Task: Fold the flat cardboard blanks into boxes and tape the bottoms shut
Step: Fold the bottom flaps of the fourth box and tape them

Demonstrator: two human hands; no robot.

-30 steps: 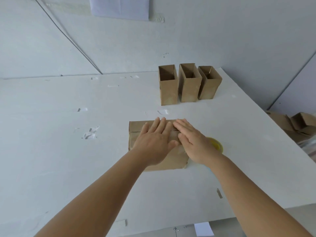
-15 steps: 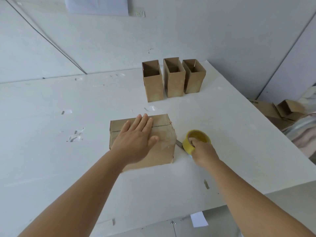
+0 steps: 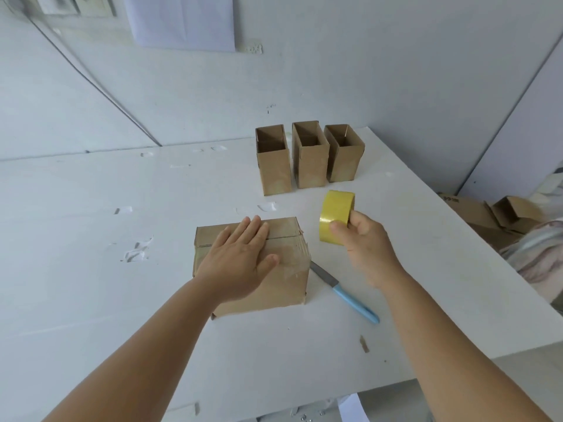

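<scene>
Left hand [image 3: 240,263]: fingers straight, together, pressing flat on box [image 3: 274,293]. Right hand [image 3: 362,239]: fingers pinching yellow tape roll [image 3: 335,216] above table [image 3: 91,300]. Knife [image 3: 344,290] beside box.

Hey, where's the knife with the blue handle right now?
The knife lies on the white table just right of the box under the left hand, below the tape roll held up by the right hand.
</scene>
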